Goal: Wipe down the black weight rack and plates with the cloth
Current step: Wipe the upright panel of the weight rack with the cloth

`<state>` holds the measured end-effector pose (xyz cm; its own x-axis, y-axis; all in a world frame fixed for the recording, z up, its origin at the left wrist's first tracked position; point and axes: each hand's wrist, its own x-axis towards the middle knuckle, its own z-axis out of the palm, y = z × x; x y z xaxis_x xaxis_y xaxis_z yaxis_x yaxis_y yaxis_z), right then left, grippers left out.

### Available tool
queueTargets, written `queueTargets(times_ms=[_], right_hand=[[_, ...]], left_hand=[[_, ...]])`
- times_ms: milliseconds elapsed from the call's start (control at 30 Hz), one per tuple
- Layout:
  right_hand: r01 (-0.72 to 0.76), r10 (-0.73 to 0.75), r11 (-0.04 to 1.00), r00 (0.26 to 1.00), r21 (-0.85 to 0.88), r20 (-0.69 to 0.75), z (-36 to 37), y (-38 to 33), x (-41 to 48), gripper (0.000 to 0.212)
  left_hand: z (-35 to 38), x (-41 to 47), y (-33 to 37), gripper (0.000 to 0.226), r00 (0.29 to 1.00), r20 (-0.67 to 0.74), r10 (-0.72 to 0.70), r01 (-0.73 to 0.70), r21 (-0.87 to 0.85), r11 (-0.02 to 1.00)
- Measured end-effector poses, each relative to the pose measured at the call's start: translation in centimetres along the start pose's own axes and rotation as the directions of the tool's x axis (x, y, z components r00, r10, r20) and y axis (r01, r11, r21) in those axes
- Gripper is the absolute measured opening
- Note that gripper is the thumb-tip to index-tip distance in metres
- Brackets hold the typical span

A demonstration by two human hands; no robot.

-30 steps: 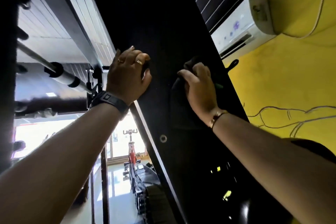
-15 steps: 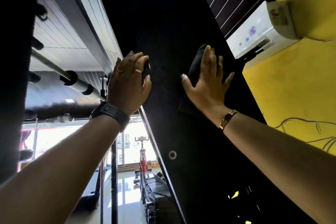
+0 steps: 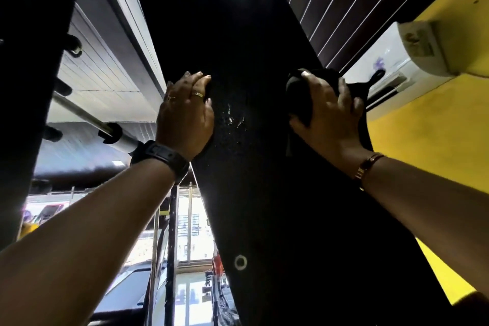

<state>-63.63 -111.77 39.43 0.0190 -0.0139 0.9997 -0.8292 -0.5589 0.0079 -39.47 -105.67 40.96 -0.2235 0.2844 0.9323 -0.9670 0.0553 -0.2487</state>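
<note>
A wide black rack panel (image 3: 251, 193) rises steeply in front of me, seen from below. My left hand (image 3: 185, 114) grips its left edge, fingers curled round it. My right hand (image 3: 328, 114) holds a dark cloth (image 3: 299, 92) bunched against the panel's right edge, with a strip of the cloth hanging below the wrist. Small wet drops (image 3: 234, 119) glisten on the panel between my hands. No weight plates are in view.
Another black upright (image 3: 23, 87) with pegs stands at the left, and a barbell (image 3: 116, 137) crosses behind my left wrist. A white air conditioner (image 3: 391, 66) hangs on the yellow wall (image 3: 423, 135) at the right. Gym machines and bright windows lie far below.
My right hand has slid to the panel's right edge with the cloth, and its fingers have gone from flat to curled round it. My left hand keeps its grip.
</note>
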Motion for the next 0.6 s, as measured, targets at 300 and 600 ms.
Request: queueTargets(times_ms=[300, 600], right_hand=[[0.309, -0.310, 0.950, 0.951, 0.035, 0.014, 0.8, -3.5, 0.3, 0.089], [0.336, -0.325, 0.931, 0.941, -0.143, 0.095, 0.0, -0.1, 1.2, 0.080]], left_hand=[[0.4, -0.2, -0.1, 0.043, 1.000, -0.017, -0.023, 0.023, 0.006, 1.000], [0.2, -0.3, 0.1, 0.043, 0.999, 0.031, -0.044, 0.044, 0.003, 0.999]])
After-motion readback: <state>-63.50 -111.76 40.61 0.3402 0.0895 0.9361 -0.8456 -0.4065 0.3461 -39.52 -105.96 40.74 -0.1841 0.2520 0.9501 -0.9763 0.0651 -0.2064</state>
